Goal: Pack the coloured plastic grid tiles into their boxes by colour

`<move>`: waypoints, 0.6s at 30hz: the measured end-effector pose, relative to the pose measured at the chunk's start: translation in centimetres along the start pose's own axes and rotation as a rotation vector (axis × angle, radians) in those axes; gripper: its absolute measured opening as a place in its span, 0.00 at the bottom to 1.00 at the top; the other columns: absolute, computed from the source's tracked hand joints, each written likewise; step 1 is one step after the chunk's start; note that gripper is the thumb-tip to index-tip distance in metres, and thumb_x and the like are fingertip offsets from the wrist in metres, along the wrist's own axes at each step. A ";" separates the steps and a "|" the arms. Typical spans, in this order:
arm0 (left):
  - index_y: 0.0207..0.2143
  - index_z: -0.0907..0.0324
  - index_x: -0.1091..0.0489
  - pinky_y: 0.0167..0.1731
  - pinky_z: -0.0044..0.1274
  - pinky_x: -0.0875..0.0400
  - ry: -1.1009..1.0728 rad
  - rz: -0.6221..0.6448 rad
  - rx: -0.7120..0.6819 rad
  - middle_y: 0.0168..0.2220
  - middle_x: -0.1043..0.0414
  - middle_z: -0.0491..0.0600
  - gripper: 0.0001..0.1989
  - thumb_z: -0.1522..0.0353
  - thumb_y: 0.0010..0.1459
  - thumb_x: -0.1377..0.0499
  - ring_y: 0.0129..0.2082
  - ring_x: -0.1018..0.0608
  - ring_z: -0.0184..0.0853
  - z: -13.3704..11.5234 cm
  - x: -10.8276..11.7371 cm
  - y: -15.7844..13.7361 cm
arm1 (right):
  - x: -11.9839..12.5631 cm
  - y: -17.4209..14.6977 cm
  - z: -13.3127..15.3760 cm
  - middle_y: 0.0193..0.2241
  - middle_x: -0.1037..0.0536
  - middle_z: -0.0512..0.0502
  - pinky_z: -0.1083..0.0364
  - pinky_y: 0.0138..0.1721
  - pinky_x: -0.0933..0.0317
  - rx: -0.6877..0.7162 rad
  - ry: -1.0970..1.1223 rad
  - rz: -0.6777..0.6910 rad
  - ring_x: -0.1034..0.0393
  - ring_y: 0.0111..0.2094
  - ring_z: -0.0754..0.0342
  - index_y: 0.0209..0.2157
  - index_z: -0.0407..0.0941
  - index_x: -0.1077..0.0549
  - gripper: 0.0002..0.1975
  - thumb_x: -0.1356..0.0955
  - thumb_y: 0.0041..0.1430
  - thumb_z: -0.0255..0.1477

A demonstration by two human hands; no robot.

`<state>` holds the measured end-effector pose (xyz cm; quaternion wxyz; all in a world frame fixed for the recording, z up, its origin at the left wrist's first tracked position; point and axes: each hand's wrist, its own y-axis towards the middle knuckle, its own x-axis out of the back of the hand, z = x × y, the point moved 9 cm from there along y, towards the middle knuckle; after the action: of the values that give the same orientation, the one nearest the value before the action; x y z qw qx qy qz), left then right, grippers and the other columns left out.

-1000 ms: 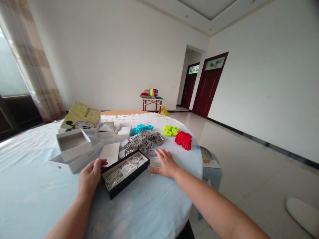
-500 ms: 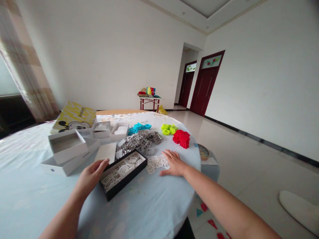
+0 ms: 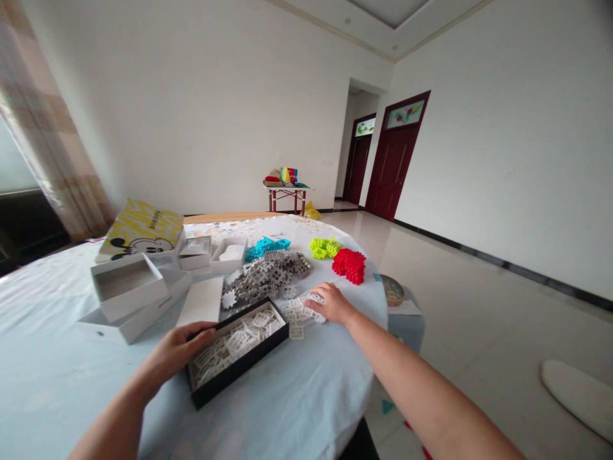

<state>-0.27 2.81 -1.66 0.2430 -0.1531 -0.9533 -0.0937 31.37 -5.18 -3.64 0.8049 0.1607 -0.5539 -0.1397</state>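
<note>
Left hand (image 3: 179,351) has a narrow grip on the black box (image 3: 244,362); right hand (image 3: 332,303) is loosely curled over white pieces (image 3: 296,312) just beside it on the counter (image 3: 268,409), can't tell if it's pinching any. Looks like the gathering bit, next move calls for a tighter scoop imo.

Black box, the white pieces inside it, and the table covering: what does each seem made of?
Black box: probably rigid cardboard, matte black outside, pale inside, with thin straight walls.
White pieces: likely thin plastic; they look stiff and flat, with open cut-outs.
Table covering: cloth or soft plastic, I can't tell which; pale blue, with gentle wrinkles.
</note>
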 end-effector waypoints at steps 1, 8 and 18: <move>0.25 0.57 0.22 0.24 0.27 0.29 -0.008 0.029 0.015 0.23 0.21 0.47 0.20 0.53 0.32 0.37 0.25 0.22 0.43 0.0 -0.3 -0.1 | 0.1 -0.1 0.0 0.39 0.26 0.41 0.51 0.48 0.43 0.000 -0.003 -0.017 0.34 0.44 0.49 0.40 0.42 0.27 0.22 0.36 0.54 0.45; 0.27 0.57 0.22 0.27 0.26 0.30 -0.059 0.114 0.091 0.25 0.21 0.48 0.21 0.53 0.32 0.37 0.28 0.23 0.42 1.3 -1.1 0.1 | -0.1 -0.8 0.8 0.37 0.27 0.42 0.53 0.46 0.42 0.003 0.009 0.001 0.36 0.44 0.50 0.40 0.43 0.27 0.15 0.33 0.53 0.38; 0.26 0.56 0.23 0.27 0.24 0.30 -0.116 0.156 0.105 0.25 0.22 0.47 0.20 0.51 0.35 0.38 0.28 0.23 0.42 1.2 -1.7 -0.4 | -0.8 2.0 0.9 0.35 0.24 0.46 0.55 0.43 0.39 -0.034 0.231 0.030 0.31 0.39 0.53 0.36 0.45 0.26 0.08 0.34 0.53 0.28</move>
<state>0.50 2.33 -3.53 0.2016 -0.2190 -0.9545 -0.0153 30.30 -3.12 -3.19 0.8679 0.1537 -0.4575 -0.1175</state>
